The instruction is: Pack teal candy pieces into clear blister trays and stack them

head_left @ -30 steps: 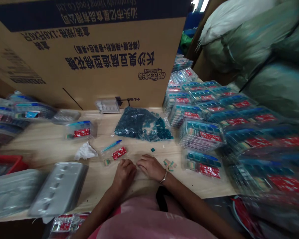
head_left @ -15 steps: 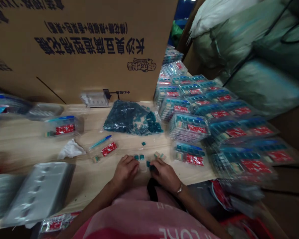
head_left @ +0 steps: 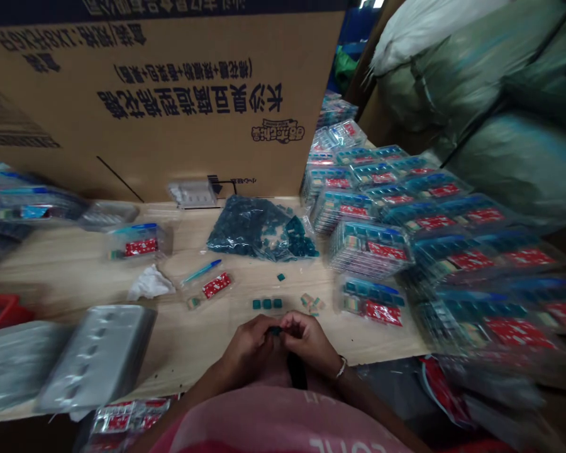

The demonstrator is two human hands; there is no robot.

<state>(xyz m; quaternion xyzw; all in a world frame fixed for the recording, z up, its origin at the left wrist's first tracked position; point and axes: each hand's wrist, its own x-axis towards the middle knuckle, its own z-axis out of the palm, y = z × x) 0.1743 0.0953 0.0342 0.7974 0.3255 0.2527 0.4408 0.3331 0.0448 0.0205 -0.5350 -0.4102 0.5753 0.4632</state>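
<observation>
Close to the table's front edge, my left hand (head_left: 251, 345) and my right hand (head_left: 310, 341) meet, fingertips pinched on one small dark teal square piece (head_left: 275, 330). Just beyond them, three teal squares (head_left: 266, 304) sit in a row, apparently in a clear tray whose outline is faint. Some beige-and-teal pieces (head_left: 313, 303) lie loose beyond my right hand. A single teal square (head_left: 281, 277) lies farther back, in front of a clear bag (head_left: 245, 226) of many such pieces. To the left is a clear pack with a blue pen (head_left: 202, 270) and a red patterned packet (head_left: 217, 285).
Stacked filled clear packs (head_left: 370, 248) crowd the right side. A large cardboard box (head_left: 170, 151) walls off the back. At left are nested clear trays (head_left: 99, 352), a crumpled white tissue (head_left: 151, 282) and a red bin (head_left: 4, 311). Large sacks (head_left: 453, 82) stand at far right.
My hands have drawn back toward my body and come together on one teal piece. Three squares now show in the row, where two were visible between my hands. The view has shifted slightly.
</observation>
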